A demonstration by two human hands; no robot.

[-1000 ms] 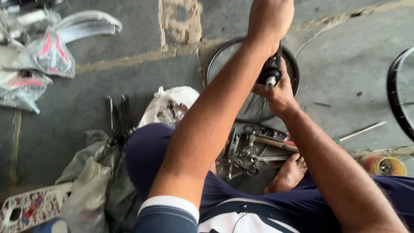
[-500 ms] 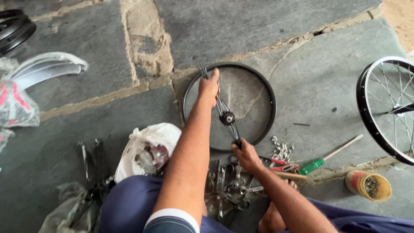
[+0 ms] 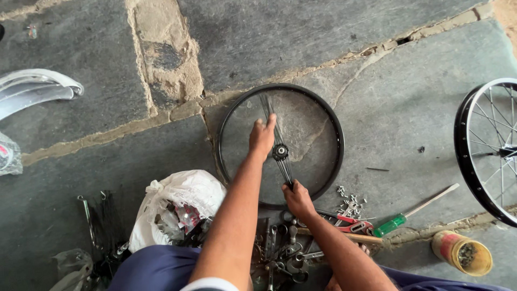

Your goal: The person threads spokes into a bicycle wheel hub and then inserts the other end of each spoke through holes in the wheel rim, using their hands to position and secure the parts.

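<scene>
A black wheel rim (image 3: 222, 134) lies flat on the stone floor (image 3: 377, 43), right in front of the person. In its middle sits a small round hub (image 3: 280, 152). Thin spokes (image 3: 267, 108) run through the hub in a bunch. The bunch goes in a long line, away from the person at the top and toward the person at the bottom.

The left hand (image 3: 262, 136) is just beside the hub, on its far side. Its fingers are curled around the far spokes. The right hand (image 3: 297, 198) is at the near edge of the rim. It is closed on the near ends of the spokes. So the hub sits between the two hands, and the left hand is closer to it.

A green screwdriver (image 3: 396, 222) and small silver nuts (image 3: 351, 200) lie near the right hand.
</scene>
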